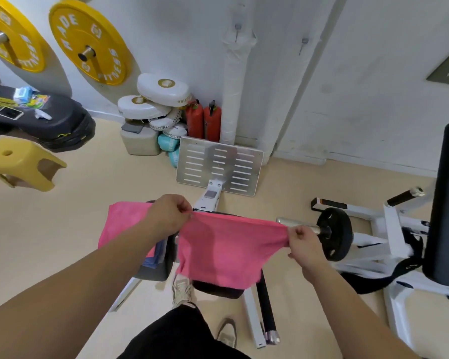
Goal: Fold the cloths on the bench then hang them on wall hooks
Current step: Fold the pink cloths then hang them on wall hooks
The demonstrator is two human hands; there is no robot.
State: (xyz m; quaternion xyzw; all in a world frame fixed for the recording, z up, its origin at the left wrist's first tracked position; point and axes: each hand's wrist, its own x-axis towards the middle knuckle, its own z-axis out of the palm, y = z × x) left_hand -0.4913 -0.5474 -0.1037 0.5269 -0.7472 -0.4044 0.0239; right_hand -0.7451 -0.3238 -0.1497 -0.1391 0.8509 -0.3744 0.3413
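Observation:
A pink cloth (226, 250) hangs stretched between my two hands above the dark bench (158, 268). My left hand (169, 213) pinches its upper left corner and my right hand (302, 242) pinches its upper right corner. Another pink cloth (119, 221) lies on the bench behind my left forearm, with a blue-grey cloth (156, 255) partly showing beneath it. Two metal wall hooks (237, 29) (303, 44) stick out of the white wall ahead, both bare.
A perforated metal footplate (221, 167) stands ahead on the floor. White boxing pads (156, 104) and red extinguishers (205, 120) sit by the wall. A weight machine with a black plate (335, 234) is at right. A yellow stool (24, 167) is at left.

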